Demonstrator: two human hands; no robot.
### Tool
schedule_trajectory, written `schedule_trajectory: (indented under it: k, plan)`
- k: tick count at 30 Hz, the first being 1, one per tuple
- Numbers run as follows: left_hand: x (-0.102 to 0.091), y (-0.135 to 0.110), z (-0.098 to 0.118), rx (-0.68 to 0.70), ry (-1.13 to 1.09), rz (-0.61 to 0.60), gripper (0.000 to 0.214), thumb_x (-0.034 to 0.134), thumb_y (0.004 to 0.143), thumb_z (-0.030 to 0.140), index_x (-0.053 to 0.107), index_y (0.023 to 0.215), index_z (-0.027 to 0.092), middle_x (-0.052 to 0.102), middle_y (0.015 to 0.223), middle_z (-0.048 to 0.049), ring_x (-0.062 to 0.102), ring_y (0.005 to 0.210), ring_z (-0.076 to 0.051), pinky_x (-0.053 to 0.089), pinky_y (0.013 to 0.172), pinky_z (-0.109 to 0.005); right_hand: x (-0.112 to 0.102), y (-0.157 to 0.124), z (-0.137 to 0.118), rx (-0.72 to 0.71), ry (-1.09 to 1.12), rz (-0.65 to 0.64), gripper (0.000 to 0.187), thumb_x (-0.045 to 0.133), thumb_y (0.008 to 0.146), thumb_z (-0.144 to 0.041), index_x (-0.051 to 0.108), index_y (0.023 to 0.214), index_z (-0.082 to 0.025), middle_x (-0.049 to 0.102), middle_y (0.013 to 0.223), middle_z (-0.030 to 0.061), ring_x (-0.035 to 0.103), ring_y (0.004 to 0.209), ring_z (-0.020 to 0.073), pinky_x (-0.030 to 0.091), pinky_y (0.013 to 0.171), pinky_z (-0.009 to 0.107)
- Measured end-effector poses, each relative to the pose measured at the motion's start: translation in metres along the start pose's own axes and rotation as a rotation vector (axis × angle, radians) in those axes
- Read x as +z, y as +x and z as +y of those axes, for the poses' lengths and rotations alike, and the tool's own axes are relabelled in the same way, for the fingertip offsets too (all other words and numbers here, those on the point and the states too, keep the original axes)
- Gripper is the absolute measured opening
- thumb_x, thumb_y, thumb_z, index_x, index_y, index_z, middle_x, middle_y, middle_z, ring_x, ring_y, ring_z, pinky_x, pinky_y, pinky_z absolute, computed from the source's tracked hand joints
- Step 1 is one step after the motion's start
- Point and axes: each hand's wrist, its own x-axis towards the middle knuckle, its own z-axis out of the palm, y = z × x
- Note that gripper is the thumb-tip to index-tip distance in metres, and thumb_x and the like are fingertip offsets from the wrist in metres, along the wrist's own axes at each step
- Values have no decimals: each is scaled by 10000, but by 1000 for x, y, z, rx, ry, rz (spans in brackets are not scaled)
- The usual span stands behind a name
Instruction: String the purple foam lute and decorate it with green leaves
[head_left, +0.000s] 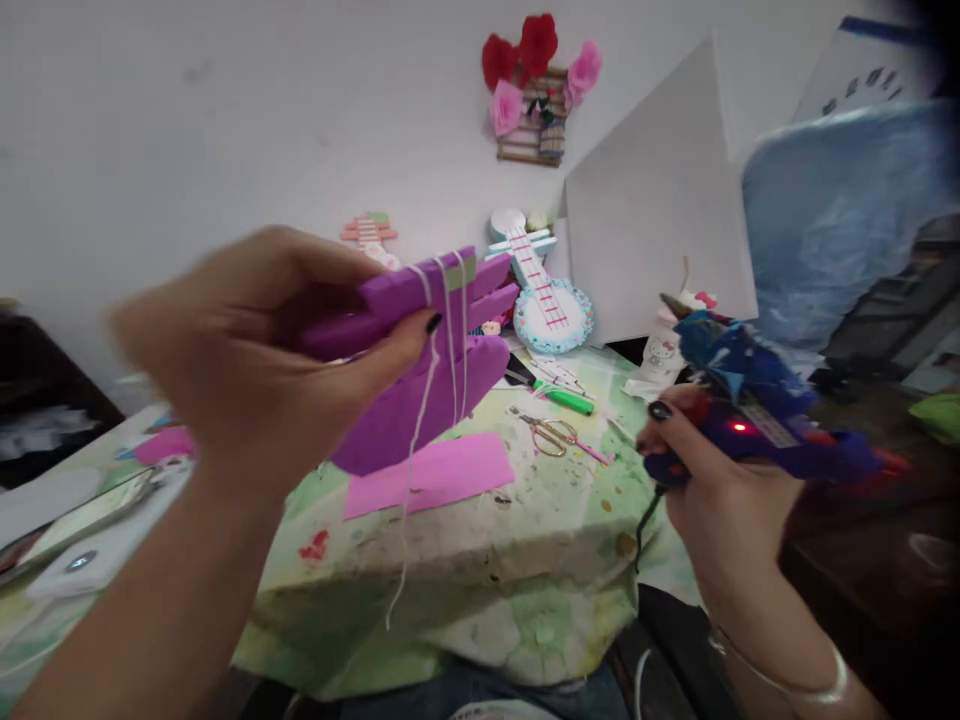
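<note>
In my left hand (262, 340) is a purple craft piece (390, 420) with several slats, held up over the table. White string (450, 340) wraps round its upper part, and one loose end dangles toward the table. My thumb presses close to the string. A small greenish patch (461, 273) shows by the wraps. At the right, my right hand (712, 470) grips a dark blue and purple hot glue gun (780, 435) with a lit red light. Its nozzle points to the right, away from the purple piece. Fingers partly hide its handle.
A green-stained cloth (450, 560) covers the table. On it lie a pink sheet (435, 475), gold-handled scissors (553, 437), a green-handled cutter (562, 398) and a phone (82, 530). A toy banjo (553, 315) leans at the back near a white board (660, 200).
</note>
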Motion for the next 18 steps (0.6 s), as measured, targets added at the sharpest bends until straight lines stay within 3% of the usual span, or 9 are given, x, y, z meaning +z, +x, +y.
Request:
schedule_trajectory:
  k: [2,4,7,11,14,18]
  plan:
    - [20,6,-13,144,44,23,165,768,614,176,680,754,177,647,661,34,554,550,-100,444,476,-240,17,6,17,-15,23,-10,191,785,616,-192,621,706,-156,603,721,-4,566,600,117,487,575,261]
    - [38,1,-25,183,95,-142,124,736,658,200,671,759,169,666,683,15,597,602,-120,470,532,-243,36,9,33,-31,87,-88,171,769,628,-193,622,712,-163,614,718,-8,588,637,129,512,615,273]
    - [52,-21,-34,219,99,-222,87,692,723,214,650,780,163,678,702,1,615,618,-111,474,573,-220,62,7,47,-2,129,-192,168,754,643,-200,645,767,-168,630,747,-5,610,660,130,533,638,272]
    - [49,-45,-31,233,23,-231,60,667,740,167,630,787,161,683,710,-7,626,639,-109,490,613,-206,80,-5,48,89,171,-269,247,750,656,-262,653,868,-179,662,841,17,632,611,138,552,605,297]
    - [43,-52,-24,236,-11,-249,110,664,734,129,629,834,160,698,766,-22,641,697,-120,503,666,-219,83,-11,43,107,163,-302,234,731,684,-297,656,870,-175,676,800,31,624,557,145,545,550,301]
    - [39,-55,-18,206,-2,-278,160,664,737,114,632,887,159,710,821,-38,659,766,-137,514,711,-232,82,-14,40,113,161,-361,183,703,721,-284,670,854,-163,673,760,30,623,561,139,551,597,301]
